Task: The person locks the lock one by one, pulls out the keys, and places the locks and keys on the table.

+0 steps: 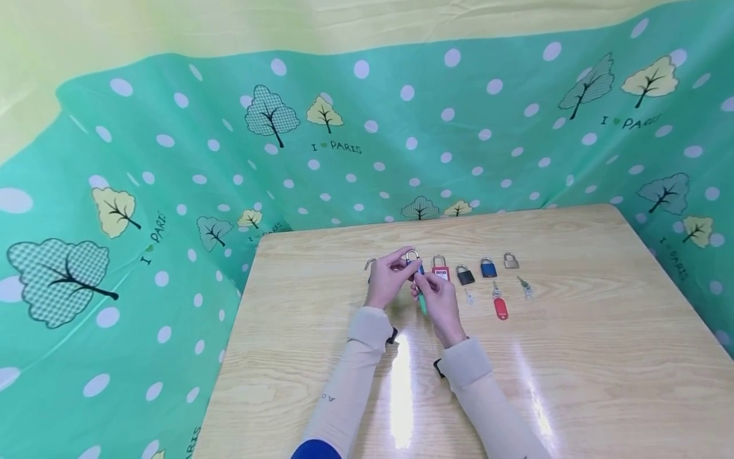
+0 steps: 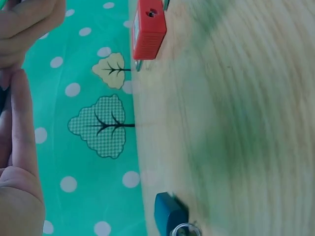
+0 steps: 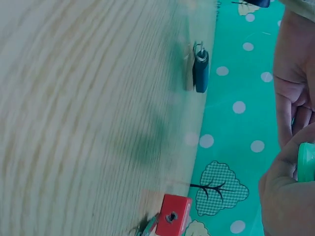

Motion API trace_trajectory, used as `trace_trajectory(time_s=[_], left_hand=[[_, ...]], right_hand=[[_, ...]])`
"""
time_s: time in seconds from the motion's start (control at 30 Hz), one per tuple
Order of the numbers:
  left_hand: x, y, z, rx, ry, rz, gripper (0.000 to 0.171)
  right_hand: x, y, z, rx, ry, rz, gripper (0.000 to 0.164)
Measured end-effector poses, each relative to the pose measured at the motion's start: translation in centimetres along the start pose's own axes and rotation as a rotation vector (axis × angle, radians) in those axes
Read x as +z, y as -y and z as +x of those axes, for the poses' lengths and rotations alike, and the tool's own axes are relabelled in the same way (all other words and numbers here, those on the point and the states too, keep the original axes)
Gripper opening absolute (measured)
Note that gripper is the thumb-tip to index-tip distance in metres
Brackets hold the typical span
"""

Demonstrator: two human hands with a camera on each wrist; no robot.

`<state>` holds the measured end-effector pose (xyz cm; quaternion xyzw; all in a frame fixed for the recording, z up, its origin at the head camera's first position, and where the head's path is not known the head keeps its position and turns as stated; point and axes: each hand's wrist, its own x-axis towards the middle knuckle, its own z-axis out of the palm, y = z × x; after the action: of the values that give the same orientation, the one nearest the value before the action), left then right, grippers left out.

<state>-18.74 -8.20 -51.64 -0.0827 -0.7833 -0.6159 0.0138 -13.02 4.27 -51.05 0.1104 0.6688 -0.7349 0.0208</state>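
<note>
In the head view my left hand (image 1: 388, 279) holds a blue padlock (image 1: 421, 268) above the table, its silver shackle uppermost. My right hand (image 1: 440, 305) is close against it, the fingers at the padlock's lower end. From the right hand's grip a green key tag (image 1: 422, 304) sticks out downward; the right wrist view shows the tag (image 3: 306, 162) between the fingers. Whether a key sits in the padlock is hidden by the fingers. Just right of the hands lies a red padlock (image 1: 441, 272). Another padlock's shackle (image 1: 369, 262) shows behind the left hand.
Rightward along the wooden table (image 1: 298, 331) lie a black padlock (image 1: 465, 275), a blue padlock (image 1: 488, 268) and a silver padlock (image 1: 511, 261). In front of them are a small key (image 1: 470, 297), a red key tag (image 1: 501, 309) and more keys (image 1: 525, 288). A green curtain (image 1: 344, 185) hangs behind.
</note>
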Motion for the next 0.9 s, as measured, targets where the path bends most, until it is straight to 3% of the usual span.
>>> trace_trajectory(time_s=[0.23, 0.43, 0.53, 0.73, 0.9], left_hand=[[0.5, -0.5, -0.4, 0.086, -0.047, -0.033, 0.042], [1.3, -0.5, -1.0, 0.149, -0.097, 0.027, 0.038], [1.4, -0.4, -1.1, 0.137, -0.111, 0.055, 0.037], [0.9, -0.8, -0.4, 0.065, -0.111, -0.010, 0.038], [0.9, -0.6, -0.1, 0.032, -0.121, -0.001, 0.037]], right_hand=[[0.0, 0.6, -0.3, -0.012, 0.004, 0.054, 0.033], [0.1, 0.6, -0.4, 0.009, -0.013, 0.058, 0.032], [0.1, 0.6, -0.3, 0.029, -0.008, 0.042, 0.032], [0.5, 0.8, -0.1, 0.005, -0.012, 0.052, 0.032], [0.1, 0.7, -0.3, 0.033, -0.003, 0.053, 0.031]])
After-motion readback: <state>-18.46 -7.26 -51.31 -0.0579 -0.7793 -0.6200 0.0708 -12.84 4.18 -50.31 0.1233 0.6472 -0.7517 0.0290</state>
